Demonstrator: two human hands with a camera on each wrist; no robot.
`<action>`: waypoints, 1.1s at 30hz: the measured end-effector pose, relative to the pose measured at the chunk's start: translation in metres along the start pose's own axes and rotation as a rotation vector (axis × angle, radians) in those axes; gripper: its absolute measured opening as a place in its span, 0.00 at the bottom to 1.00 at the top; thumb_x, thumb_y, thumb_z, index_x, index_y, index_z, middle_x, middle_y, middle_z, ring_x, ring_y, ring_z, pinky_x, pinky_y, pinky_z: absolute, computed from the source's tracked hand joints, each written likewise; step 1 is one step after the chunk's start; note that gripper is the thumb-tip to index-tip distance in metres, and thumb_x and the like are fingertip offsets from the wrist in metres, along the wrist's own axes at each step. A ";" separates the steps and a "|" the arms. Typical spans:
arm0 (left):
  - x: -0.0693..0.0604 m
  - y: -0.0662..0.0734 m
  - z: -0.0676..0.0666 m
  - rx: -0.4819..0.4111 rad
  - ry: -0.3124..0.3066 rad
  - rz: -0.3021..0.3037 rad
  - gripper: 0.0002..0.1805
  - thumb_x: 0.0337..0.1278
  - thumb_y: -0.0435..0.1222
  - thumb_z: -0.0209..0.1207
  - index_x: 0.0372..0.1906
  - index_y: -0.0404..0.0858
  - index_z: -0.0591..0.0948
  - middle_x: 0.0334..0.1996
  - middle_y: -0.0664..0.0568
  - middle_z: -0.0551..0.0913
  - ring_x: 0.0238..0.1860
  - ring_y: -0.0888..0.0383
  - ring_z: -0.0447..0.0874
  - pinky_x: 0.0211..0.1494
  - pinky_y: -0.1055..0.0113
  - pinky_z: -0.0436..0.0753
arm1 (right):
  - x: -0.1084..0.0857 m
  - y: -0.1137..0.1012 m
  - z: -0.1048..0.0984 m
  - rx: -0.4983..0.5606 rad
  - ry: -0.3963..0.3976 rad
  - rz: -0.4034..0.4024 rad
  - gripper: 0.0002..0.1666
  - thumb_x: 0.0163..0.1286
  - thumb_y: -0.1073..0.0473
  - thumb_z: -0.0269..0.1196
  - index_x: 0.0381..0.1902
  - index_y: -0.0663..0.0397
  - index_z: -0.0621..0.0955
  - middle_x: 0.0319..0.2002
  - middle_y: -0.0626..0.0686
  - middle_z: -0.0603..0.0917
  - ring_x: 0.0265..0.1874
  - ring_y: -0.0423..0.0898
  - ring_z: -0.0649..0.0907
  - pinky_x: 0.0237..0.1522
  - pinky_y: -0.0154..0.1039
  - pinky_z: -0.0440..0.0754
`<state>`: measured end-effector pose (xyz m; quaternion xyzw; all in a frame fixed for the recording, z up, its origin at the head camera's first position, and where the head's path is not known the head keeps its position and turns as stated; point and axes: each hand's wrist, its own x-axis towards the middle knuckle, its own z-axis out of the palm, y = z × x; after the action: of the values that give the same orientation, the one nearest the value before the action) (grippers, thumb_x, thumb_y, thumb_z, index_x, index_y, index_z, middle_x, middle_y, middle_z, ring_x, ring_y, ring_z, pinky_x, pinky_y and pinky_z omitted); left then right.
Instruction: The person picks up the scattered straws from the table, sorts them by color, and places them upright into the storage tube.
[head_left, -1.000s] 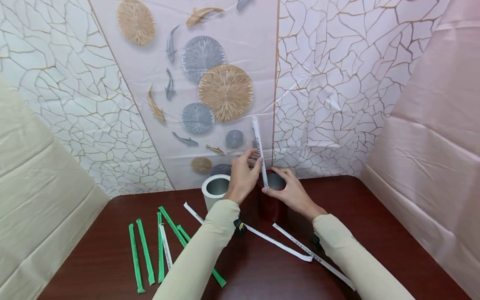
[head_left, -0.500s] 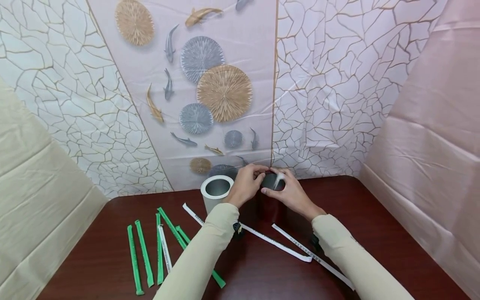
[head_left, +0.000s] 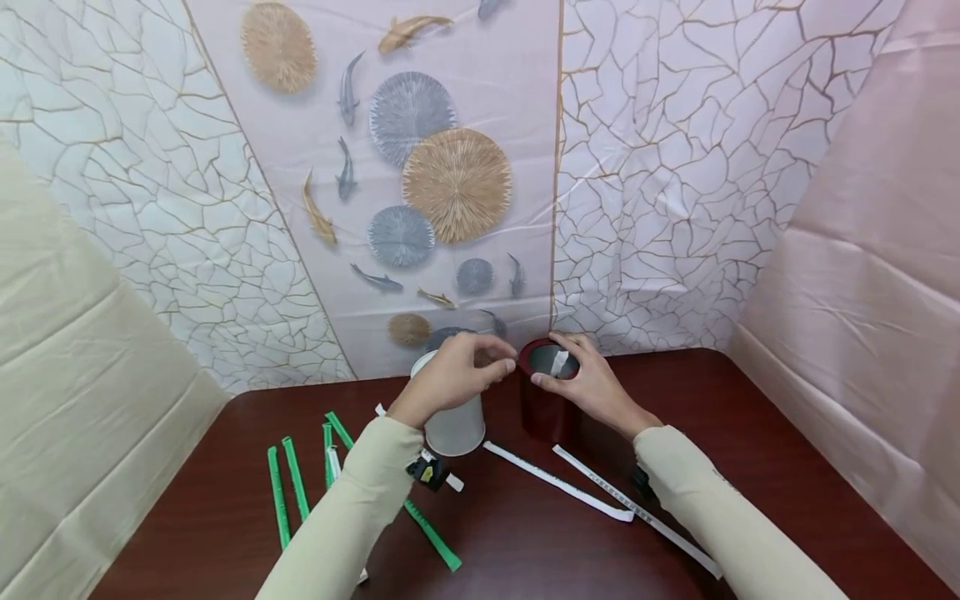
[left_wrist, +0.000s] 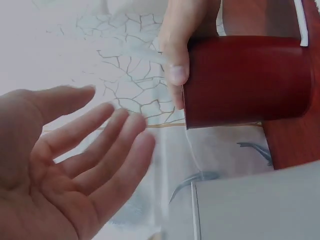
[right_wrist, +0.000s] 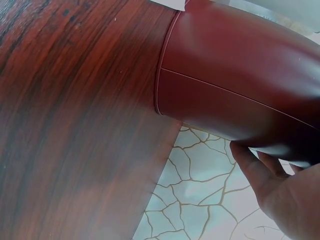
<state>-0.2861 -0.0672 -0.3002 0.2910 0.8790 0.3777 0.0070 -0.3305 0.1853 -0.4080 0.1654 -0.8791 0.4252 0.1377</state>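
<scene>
A dark red cylindrical cup (head_left: pixel 542 408) stands upright at the back of the table. My right hand (head_left: pixel 600 390) grips it by the rim from the right, thumb at the near side and fingers behind. Inside the cup leans a thin white paper-wrapped straw (head_left: pixel 559 362); only its upper end shows. My left hand (head_left: pixel 457 371) is left of the cup, apart from it and holding nothing. In the left wrist view its fingers (left_wrist: pixel 107 160) are spread and relaxed. Below and behind that hand is a whitish cup (head_left: pixel 456 427), its opening mostly covered by the hand.
Several green wrapped straws (head_left: pixel 433 535) lie at the left, partly behind my left sleeve. Two white wrapped straws, one in the middle (head_left: pixel 555 481) and one farther right (head_left: pixel 637 514), lie on the brown table (head_left: pixel 517 550). A patterned curtain (head_left: pixel 637 208) hangs behind.
The white straw, upright in my left hand a second ago, was lowered into the red cup and released. My left hand has since drawn back leftward. The right hand stays on the cup.
</scene>
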 end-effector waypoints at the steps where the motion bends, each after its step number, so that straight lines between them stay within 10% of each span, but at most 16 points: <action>1: -0.006 -0.001 -0.001 -0.015 -0.031 -0.005 0.12 0.76 0.37 0.62 0.55 0.38 0.88 0.42 0.50 0.90 0.36 0.59 0.89 0.44 0.64 0.88 | 0.001 0.000 0.001 0.001 0.000 -0.003 0.54 0.63 0.37 0.76 0.80 0.51 0.68 0.71 0.58 0.70 0.67 0.59 0.74 0.66 0.60 0.74; 6: -0.020 -0.023 0.017 -0.030 -0.153 0.018 0.10 0.75 0.35 0.62 0.54 0.38 0.88 0.41 0.52 0.89 0.37 0.61 0.88 0.44 0.68 0.86 | 0.001 0.003 -0.001 -0.003 0.001 0.003 0.55 0.64 0.37 0.76 0.81 0.51 0.68 0.72 0.58 0.69 0.71 0.60 0.71 0.70 0.65 0.69; 19: -0.010 -0.079 0.098 0.335 -0.327 0.163 0.09 0.69 0.30 0.67 0.49 0.43 0.90 0.46 0.58 0.89 0.48 0.66 0.86 0.53 0.77 0.81 | 0.000 0.001 -0.001 -0.018 -0.016 0.010 0.54 0.66 0.36 0.74 0.82 0.48 0.66 0.73 0.58 0.67 0.73 0.62 0.69 0.70 0.68 0.69; 33: -0.015 -0.076 0.107 0.531 -0.332 0.267 0.08 0.68 0.33 0.69 0.45 0.50 0.90 0.39 0.65 0.85 0.41 0.73 0.83 0.45 0.81 0.78 | 0.000 0.002 -0.001 -0.013 -0.011 -0.010 0.53 0.66 0.37 0.75 0.81 0.50 0.67 0.72 0.59 0.68 0.70 0.61 0.71 0.69 0.65 0.71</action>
<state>-0.2870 -0.0457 -0.4306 0.4526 0.8878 0.0805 0.0244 -0.3315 0.1865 -0.4086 0.1713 -0.8817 0.4181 0.1362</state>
